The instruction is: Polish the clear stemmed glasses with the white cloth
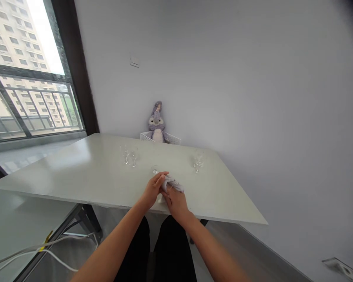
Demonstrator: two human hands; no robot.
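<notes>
Close to the table's front edge, my left hand [152,191] is closed around a clear stemmed glass [155,170]. The round foot of this glass shows just beyond my fingers, pointing away from me, while most of its bowl is hidden by the hand and cloth. Pressed against the glass is a pale grey-white cloth [174,183], bunched up. My right hand [177,203] grips the cloth from the near side, fingers curled into it at the glass. Both hands touch or nearly touch each other.
Two stemmed glasses [133,158] stand left of centre on the white table [85,172]. More clear glasses [199,159] stand on the right. A purple plush toy [157,124] sits in a white basket [173,139] by the wall. White cables [61,237] hang at lower left.
</notes>
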